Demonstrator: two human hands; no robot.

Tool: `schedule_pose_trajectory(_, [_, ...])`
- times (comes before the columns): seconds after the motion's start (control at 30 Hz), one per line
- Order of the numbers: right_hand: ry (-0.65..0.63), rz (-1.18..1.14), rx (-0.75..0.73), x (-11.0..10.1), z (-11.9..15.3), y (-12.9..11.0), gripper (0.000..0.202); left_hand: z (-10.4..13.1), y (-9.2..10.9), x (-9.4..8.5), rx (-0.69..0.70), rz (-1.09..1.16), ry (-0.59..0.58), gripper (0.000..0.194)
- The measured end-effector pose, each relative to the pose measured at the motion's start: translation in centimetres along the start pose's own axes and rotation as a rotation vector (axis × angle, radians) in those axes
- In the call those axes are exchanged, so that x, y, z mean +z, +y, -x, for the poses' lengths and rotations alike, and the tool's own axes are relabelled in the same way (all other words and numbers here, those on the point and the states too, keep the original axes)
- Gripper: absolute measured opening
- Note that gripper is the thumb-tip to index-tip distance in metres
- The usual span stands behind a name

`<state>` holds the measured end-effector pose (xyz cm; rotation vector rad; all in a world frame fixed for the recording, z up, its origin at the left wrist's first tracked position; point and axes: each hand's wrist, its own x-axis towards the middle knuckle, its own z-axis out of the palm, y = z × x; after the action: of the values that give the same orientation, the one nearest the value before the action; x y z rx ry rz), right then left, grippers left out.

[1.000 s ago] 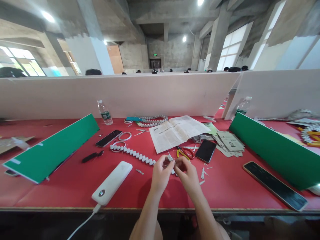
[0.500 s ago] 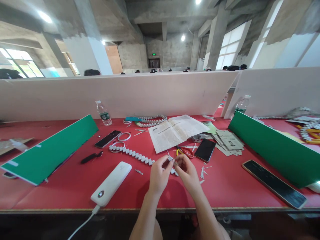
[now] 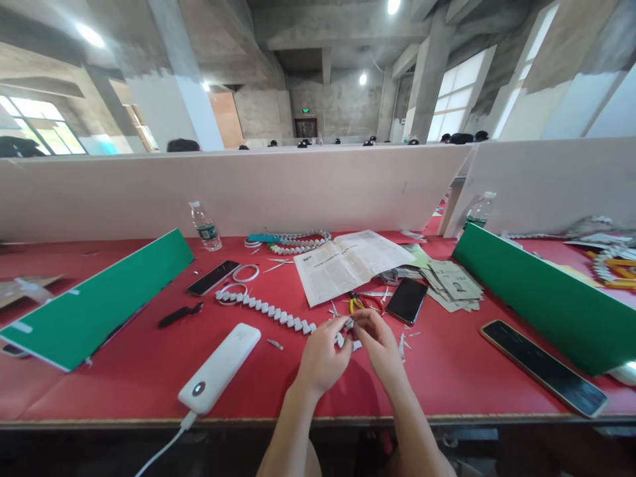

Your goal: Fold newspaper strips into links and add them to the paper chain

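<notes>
Above the red table, my left hand and my right hand meet with fingertips pinched on a small piece of folded paper. Much of that piece is hidden by the fingers. A zigzag chain of folded paper runs from the left to beneath my left hand. Its end shows as pale folds just under the fingers; whether the held piece joins it I cannot tell. Beyond my fingertips lie pliers with red and yellow handles. Paper scraps lie right of my right hand.
A newspaper sheet, a phone and printed paper pieces lie beyond the hands. At left are a white power bank, a dark-handled tool and another phone. Green dividers flank the workspace; a larger phone lies right.
My fingers have shifted round the small paper piece, my left fingers now curling more over it. The paper chain's near end has moved slightly right.
</notes>
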<state>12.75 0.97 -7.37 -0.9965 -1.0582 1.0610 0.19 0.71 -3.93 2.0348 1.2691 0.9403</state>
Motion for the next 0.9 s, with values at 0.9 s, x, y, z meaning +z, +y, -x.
schedule_pose_trajectory(0.9, [-0.050, 0.644, -0.336, -0.4, -0.5, -1.0, 0.016, -1.4, -2.1, 0.0, -0.185, -0.228, 0.090, 0.039])
